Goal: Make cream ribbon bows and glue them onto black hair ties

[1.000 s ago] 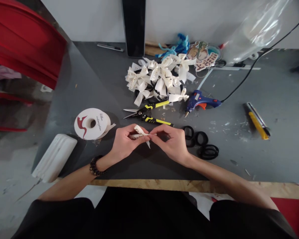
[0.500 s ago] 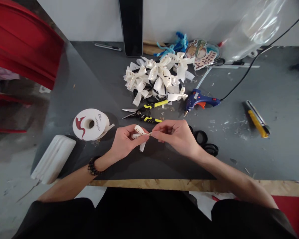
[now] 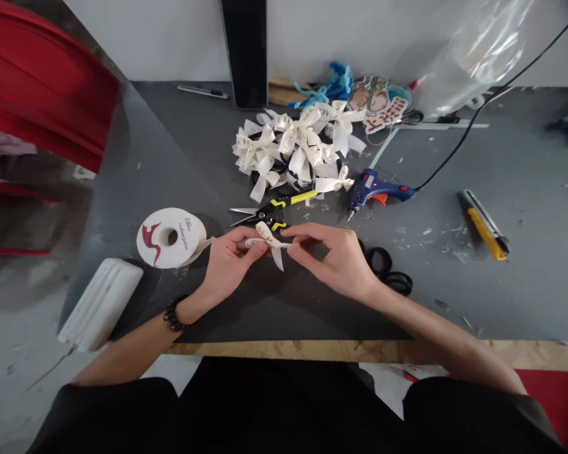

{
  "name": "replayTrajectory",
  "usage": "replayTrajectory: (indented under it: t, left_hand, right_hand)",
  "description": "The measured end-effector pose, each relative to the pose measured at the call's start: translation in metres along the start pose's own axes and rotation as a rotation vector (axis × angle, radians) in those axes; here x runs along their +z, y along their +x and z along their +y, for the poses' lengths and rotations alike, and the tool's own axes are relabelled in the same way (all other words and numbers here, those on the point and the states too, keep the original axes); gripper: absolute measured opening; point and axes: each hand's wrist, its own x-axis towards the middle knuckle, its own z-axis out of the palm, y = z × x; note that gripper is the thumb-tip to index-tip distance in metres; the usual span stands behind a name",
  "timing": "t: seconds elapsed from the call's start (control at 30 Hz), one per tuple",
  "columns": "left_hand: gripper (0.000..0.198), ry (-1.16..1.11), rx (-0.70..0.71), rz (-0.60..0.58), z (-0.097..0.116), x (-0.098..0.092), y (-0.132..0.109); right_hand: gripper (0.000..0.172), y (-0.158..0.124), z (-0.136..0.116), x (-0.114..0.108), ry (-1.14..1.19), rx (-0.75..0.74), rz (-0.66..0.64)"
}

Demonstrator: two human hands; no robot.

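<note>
A cream ribbon bow (image 3: 267, 233) with printed marks is held up between my hands, over the near part of the grey table. My left hand (image 3: 230, 261) pinches its left side between thumb and fingers. At its right end, a thin ribbon tail runs to the thumb tip of my right hand (image 3: 334, 255), whose fingers close on it; the exact grip is partly hidden. Just beyond lie yellow-and-black snips (image 3: 265, 214), blades pointing left. To the left stands a white ribbon spool (image 3: 158, 238), its loose end reaching toward my left hand.
Finished ribbon bows (image 3: 298, 142) are heaped at the back. A blue glue gun (image 3: 373, 189) with a black cable lies right of them. Black hair ties (image 3: 388, 271) sit beside my right wrist. A yellow cutter (image 3: 485, 227) lies far right, a white box-like device (image 3: 101, 302) at left.
The bow and both hands have risen slightly away from my body. The bow has turned, with its tail now hanging toward the right. My right index finger has lifted away from the thumb.
</note>
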Motion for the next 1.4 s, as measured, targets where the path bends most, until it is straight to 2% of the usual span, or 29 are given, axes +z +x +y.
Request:
replayTrajectory:
  t: [0.1, 0.23, 0.47, 0.57, 0.7, 0.87, 0.97, 1.1, 1.2, 1.33, 1.4]
  left_hand:
    - [0.03, 0.047, 0.015, -0.003, -0.001, 0.001, 0.001]
    - [0.026, 0.056, 0.035, -0.032, 0.003, 0.005, -0.002]
    - [0.014, 0.214, 0.111, -0.037, 0.008, 0.007, -0.008]
    - [0.016, 0.171, 0.087, -0.043, 0.009, 0.008, -0.011]
    - [0.02, 0.063, 0.056, -0.063, 0.01, 0.008, -0.012]
    - [0.021, -0.088, -0.008, -0.113, 0.004, 0.008, -0.012]
    - [0.02, -0.171, -0.027, -0.126, -0.001, 0.008, -0.011]
    - [0.018, -0.175, 0.008, -0.138, 0.001, 0.007, -0.007]
    - [0.033, -0.075, 0.04, -0.16, 0.006, 0.007, -0.005]
    - [0.033, 0.068, 0.015, -0.116, 0.008, 0.005, -0.002]
    - [0.034, 0.049, 0.008, -0.094, 0.006, 0.005, -0.002]
  right_hand:
    - [0.019, -0.001, -0.001, 0.005, -0.067, -0.049, -0.008]
    - [0.01, -0.003, 0.004, 0.014, -0.07, 0.009, 0.013]
    - [0.012, -0.005, 0.01, 0.018, -0.052, 0.021, -0.02]
    - [0.013, -0.005, 0.008, 0.017, -0.029, 0.05, 0.014]
    - [0.017, -0.003, 0.009, 0.015, 0.127, 0.146, -0.022]
    - [0.029, 0.003, 0.017, 0.016, 0.54, 0.27, -0.129]
    - [0.033, 0.005, 0.02, 0.019, 0.665, 0.331, -0.147]
    - [0.035, 0.003, 0.022, 0.021, 0.519, 0.293, -0.099]
    - [0.04, 0.0, 0.02, 0.02, 0.362, 0.286, -0.061]
    - [0.019, -0.004, 0.014, 0.02, 0.284, 0.179, -0.088]
    - [0.018, -0.006, 0.012, 0.02, 0.274, 0.148, -0.091]
